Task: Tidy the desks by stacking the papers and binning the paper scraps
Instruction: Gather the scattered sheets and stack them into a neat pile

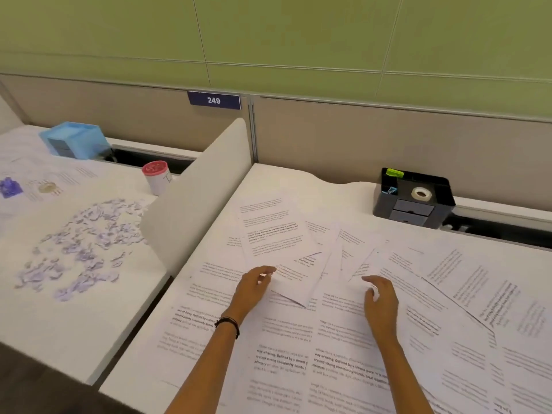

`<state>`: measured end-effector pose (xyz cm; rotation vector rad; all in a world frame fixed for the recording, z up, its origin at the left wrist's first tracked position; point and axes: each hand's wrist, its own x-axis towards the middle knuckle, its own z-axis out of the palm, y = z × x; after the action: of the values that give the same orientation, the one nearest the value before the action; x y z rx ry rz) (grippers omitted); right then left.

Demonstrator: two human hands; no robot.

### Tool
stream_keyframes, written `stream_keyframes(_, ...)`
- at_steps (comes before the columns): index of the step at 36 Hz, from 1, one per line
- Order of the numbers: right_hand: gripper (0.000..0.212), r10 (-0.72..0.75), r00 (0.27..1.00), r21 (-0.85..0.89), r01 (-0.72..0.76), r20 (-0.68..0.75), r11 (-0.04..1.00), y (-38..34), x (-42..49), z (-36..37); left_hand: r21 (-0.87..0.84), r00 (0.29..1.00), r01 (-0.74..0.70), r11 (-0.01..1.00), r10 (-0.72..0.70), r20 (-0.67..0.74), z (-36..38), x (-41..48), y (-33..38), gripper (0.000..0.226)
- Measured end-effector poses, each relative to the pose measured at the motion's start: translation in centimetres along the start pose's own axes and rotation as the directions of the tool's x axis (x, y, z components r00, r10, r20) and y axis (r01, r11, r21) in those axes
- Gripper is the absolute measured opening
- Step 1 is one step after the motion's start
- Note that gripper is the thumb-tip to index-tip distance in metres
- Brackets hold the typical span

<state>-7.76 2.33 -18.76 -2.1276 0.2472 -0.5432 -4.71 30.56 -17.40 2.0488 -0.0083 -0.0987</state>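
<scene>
Gathering the loose printed sheets is the step in hand, and it looks barely begun. Taking the white divider [197, 198] between the two desks as the landmark: left of it, on the left tabletop [74, 318], the paper scraps [80, 249] lie in a wide loose scatter, not yet binned; no bin shows in view. Behind the scraps, farther from the person, stand a blue organiser [74, 140] and a red-lidded cup [155, 176], the cup just beside the divider.

Right of the divider, the papers [298, 339] cover almost the whole right tabletop [268, 177], overlapping at all angles, none squared into a stack. The left hand [254, 286], nearest the divider, has its fingertips curled over the near edge of a tilted sheet [274, 231] that lies on top of others; it seems to be pinching that edge, though how firm the hold is I cannot tell. The right hand [380, 303], farther from the divider, hovers half open with fingers bent, just above or touching a neighbouring sheet, holding nothing that I can see. A black desk tidy [413, 198] sits at the back, well right of the divider.

The next move probably calls for drawing both hands together to sweep the middle sheets into one pile, then squaring its edges.
</scene>
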Motion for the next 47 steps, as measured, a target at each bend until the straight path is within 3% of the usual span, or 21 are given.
stream_keyframes(10,0.030,0.124,0.986,0.110,-0.137,0.112,0.985,-4.0,0.8,6.4,-0.048,0.997,-0.019,0.999,0.015,-0.082,-4.3,5.2,-3.2,0.025)
stream_keyframes(17,0.042,0.272,0.956,0.122,-0.284,0.109,0.951,-4.7,1.8,8.6,-0.018,0.984,0.033,0.999,-0.036,-0.173,-4.3,8.6,-3.5,0.041)
stream_keyframes(24,0.046,0.300,0.948,0.040,-0.305,0.107,0.951,-3.8,1.2,9.4,0.091,0.977,0.152,0.984,-0.136,-0.163,-3.1,11.1,-4.0,0.068)
stream_keyframes(28,0.047,0.269,0.956,0.005,-0.272,0.120,0.962,-3.3,0.8,9.3,0.216,0.984,0.145,0.966,-0.118,-0.132,-2.8,12.4,-4.3,0.090)
stream_keyframes(33,0.047,0.315,0.940,0.104,-0.329,0.127,0.939,-3.2,0.8,8.9,0.308,0.993,0.117,0.944,-0.106,-0.051,-2.9,13.1,-4.4,0.099)
stream_keyframes(39,0.045,0.295,0.948,0.107,-0.307,0.117,0.946,-3.3,0.4,8.9,0.335,0.993,0.090,0.938,-0.108,0.036,-3.5,13.8,-4.4,0.098)
stream_keyframes(47,0.042,0.369,0.923,0.173,-0.383,0.110,0.907,-3.6,1.4,8.7,0.283,0.973,0.039,0.958,-0.101,0.206,-2.9,13.7,-2.9,0.092)
